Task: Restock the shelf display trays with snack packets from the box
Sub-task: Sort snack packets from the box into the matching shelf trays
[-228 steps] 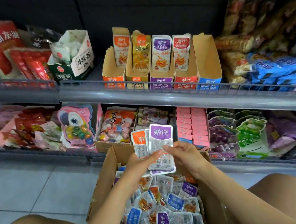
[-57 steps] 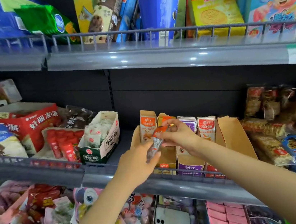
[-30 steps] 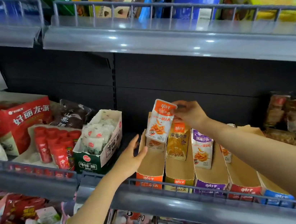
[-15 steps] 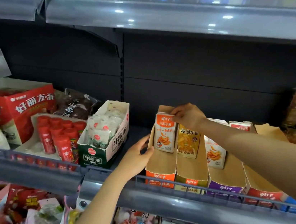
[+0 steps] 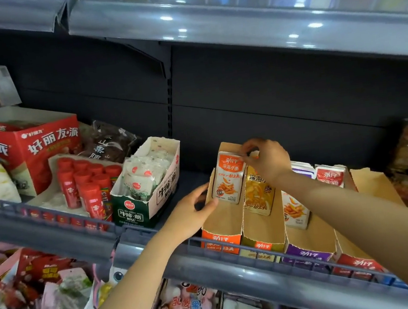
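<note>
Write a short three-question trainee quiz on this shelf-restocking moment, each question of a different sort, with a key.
1. True or false: the right hand grips the orange-topped fish snack packet by its top edge.
2. Which cardboard display tray does that packet stand in? A) orange-fronted tray B) purple-fronted tray C) red-fronted tray
3. Fill in: the left hand steadies the orange-fronted tray by its ____ side wall.

Key: 1 true; 2 A; 3 left.
</note>
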A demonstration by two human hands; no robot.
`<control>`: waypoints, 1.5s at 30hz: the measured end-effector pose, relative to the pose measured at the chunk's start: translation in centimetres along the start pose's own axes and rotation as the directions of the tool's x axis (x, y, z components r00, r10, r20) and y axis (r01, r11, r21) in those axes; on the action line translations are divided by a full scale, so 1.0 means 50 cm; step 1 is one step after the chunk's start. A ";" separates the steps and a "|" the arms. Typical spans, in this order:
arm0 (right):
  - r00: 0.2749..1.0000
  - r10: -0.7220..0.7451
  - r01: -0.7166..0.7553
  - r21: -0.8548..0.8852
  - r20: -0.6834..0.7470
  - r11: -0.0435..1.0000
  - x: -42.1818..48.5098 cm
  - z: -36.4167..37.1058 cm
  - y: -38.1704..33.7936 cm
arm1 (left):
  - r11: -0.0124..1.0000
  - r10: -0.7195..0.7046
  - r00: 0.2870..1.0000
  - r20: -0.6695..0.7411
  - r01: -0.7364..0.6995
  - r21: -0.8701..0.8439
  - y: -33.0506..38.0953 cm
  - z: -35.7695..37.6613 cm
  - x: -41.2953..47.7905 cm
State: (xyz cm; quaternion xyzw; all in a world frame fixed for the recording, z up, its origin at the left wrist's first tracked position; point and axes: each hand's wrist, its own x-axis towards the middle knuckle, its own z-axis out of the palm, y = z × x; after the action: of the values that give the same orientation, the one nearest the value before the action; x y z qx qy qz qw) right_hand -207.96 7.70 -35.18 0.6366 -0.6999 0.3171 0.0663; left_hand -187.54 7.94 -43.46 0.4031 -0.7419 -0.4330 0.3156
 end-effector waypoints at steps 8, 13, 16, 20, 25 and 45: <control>0.990 -0.033 0.020 0.095 0.139 0.995 -0.091 -0.072 -0.012 | 0.992 0.014 0.984 -0.177 0.008 0.125 0.047 0.010 -0.057; 0.934 -0.074 0.063 0.041 0.350 0.997 -0.211 -0.125 -0.004 | 0.901 0.192 0.968 -0.163 -0.108 0.420 0.085 0.037 -0.165; 0.925 -0.116 0.091 0.085 0.361 0.992 -0.302 -0.149 0.006 | 0.873 0.208 0.973 -0.103 -0.138 0.468 0.091 0.075 -0.238; 0.913 -0.175 0.096 0.222 0.369 0.970 -0.450 -0.153 0.033 | 0.825 0.140 0.990 0.017 -0.126 0.550 0.049 0.146 -0.338; 0.864 -0.110 -0.002 0.222 0.492 0.975 -0.656 -0.104 0.098 | 0.781 -0.055 0.983 0.176 -0.067 0.621 -0.046 0.239 -0.460; 0.362 0.439 -0.883 0.153 0.822 0.443 -0.989 0.208 0.263 | 0.700 -0.632 0.705 0.322 0.341 0.628 -0.332 0.428 -0.546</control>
State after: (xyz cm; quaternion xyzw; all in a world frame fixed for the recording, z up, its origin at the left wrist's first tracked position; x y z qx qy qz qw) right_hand -208.04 44.03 -72.68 0.3227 -0.7387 0.2526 -0.5352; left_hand -186.65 35.06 -70.72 0.5302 -0.7458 -0.3749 -0.1489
